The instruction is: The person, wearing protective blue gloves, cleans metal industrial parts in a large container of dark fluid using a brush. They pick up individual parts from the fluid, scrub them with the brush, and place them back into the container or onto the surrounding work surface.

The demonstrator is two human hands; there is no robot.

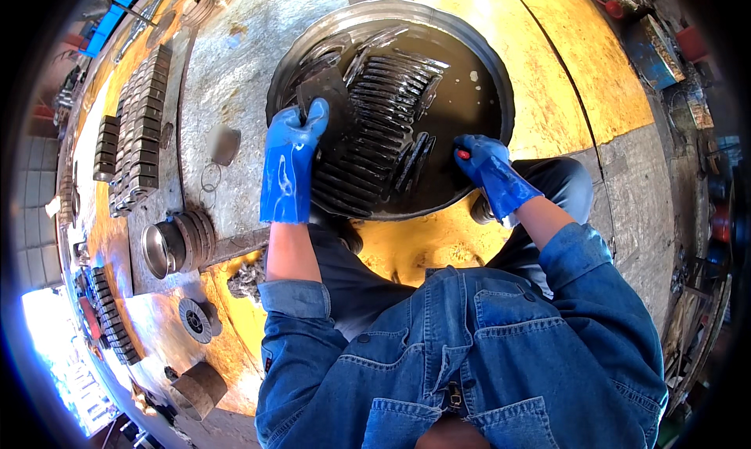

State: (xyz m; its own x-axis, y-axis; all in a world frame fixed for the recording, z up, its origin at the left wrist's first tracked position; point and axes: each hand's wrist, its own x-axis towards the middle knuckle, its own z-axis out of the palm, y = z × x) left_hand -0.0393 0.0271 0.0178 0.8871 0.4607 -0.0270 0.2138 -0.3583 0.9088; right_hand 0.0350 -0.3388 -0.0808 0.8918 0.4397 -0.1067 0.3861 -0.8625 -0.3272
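A wide round metal pan [391, 9] with dark oily liquid in it lies between my knees. Long dark ribbed metal pieces [383, 113] sit side by side in the liquid, with several loose ones at the pan's far left. My left hand [289, 163], in a blue rubber glove, grips a flat dark metal plate [332, 97] over the pan's left side, thumb raised along it. At the pan's right edge my right hand [491, 171], gloved the same way, is closed round a red handle [463, 155]. Whatever is attached to that handle I cannot make out.
To the left, rows of dark metal blocks [145, 128] stand on the floor. Closer are stacked metal rings [164, 247], a grey spoked disc [195, 321] and a curved metal sleeve [199, 389]. Cluttered gear and a blue box [659, 54] line the right side.
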